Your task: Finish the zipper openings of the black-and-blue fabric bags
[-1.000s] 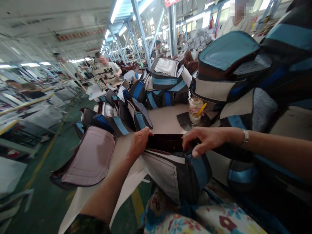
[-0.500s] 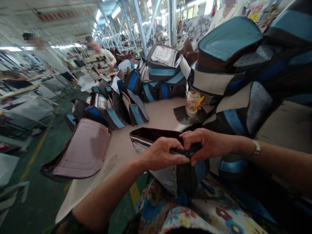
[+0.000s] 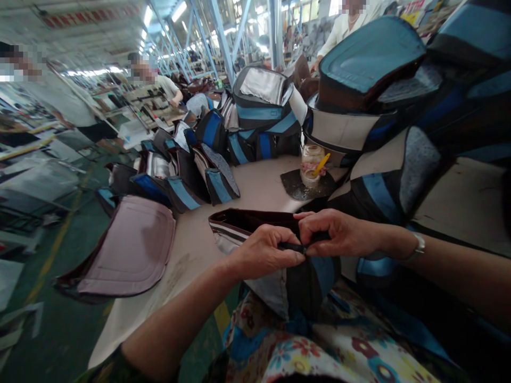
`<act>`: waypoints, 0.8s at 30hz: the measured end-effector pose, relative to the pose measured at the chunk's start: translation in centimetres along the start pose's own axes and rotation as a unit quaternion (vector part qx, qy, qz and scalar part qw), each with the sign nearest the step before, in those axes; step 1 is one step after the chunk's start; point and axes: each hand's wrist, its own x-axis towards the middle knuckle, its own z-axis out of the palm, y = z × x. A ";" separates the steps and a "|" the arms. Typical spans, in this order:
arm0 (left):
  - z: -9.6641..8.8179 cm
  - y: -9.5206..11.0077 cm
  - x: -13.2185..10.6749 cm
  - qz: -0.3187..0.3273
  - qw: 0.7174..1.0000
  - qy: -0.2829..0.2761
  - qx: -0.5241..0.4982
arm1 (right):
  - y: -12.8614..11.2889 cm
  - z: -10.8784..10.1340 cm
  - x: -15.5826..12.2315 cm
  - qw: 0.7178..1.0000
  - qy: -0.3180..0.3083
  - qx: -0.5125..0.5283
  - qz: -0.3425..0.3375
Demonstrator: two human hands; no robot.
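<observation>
Blue-banded bag (image 3: 303,290), left hand (image 3: 268,253) pinching it; reddish banner (image 3: 92,16) (lettering blurred).

A bare strip of bench (image 3: 191,226) lay open between the pink flap (image 3: 128,247) and the held bag (image 3: 305,292), bending round behind that bag toward the jar (image 3: 312,154); a hand could pass along it. The jar, its yellow handle (image 3: 321,165) leaning out, stood in the way just beyond the right hand (image 3: 331,232). Upright bags (image 3: 182,192) closed off the far side, and the tall stack (image 3: 371,58) walled the right. The held bag's mouth gaped upward, clear at its left end; at the other, the left hand (image 3: 265,252) and right hand met and blocked entry. The left forearm (image 3: 175,316) barred the near edge.
</observation>
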 end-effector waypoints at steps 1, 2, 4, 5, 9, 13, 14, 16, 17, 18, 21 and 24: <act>0.0 -0.1 0.0 -0.001 1.000 -0.004 -0.004 | 0.1 0.0 0.0 1.000 0.001 0.005 -0.002; 0.0 -0.1 0.0 -0.001 1.000 -0.007 -0.006 | 0.1 0.0 0.0 1.000 0.002 0.012 -0.003; 0.2 -0.1 0.0 0.003 1.000 -0.006 -0.003 | 0.2 0.0 0.1 1.000 0.000 0.024 -0.007; 0.3 0.0 0.0 0.006 1.000 0.003 0.001 | 0.1 0.0 0.1 1.000 -0.003 0.028 -0.008; 0.8 0.2 0.1 0.012 0.998 0.052 0.019 | -0.1 -0.1 0.3 1.000 -0.010 0.026 -0.001; 0.9 0.4 0.2 0.029 0.998 0.046 0.013 | -0.1 0.2 0.0 1.000 0.000 0.008 0.001; 0.9 0.4 0.2 0.032 0.998 0.046 0.004 | -0.1 0.4 -0.1 1.000 0.012 -0.001 0.001; 0.9 0.5 0.2 0.039 0.997 0.059 -0.007 | 0.1 0.9 -0.4 0.998 0.052 -0.031 0.001; 0.9 0.5 0.1 0.046 0.997 0.068 -0.006 | 0.1 1.2 -0.6 0.996 0.078 -0.048 0.002; 0.9 0.5 0.1 0.056 0.995 0.079 0.001 | 0.1 1.6 -0.7 0.993 0.104 -0.062 0.001; 1.1 0.3 0.0 0.093 0.989 0.104 0.038 | 0.2 2.5 -0.9 0.984 0.162 -0.080 -0.009; 1.2 0.2 -0.2 0.106 0.985 0.114 0.075 | 0.4 3.1 -1.3 0.975 0.187 -0.108 -0.053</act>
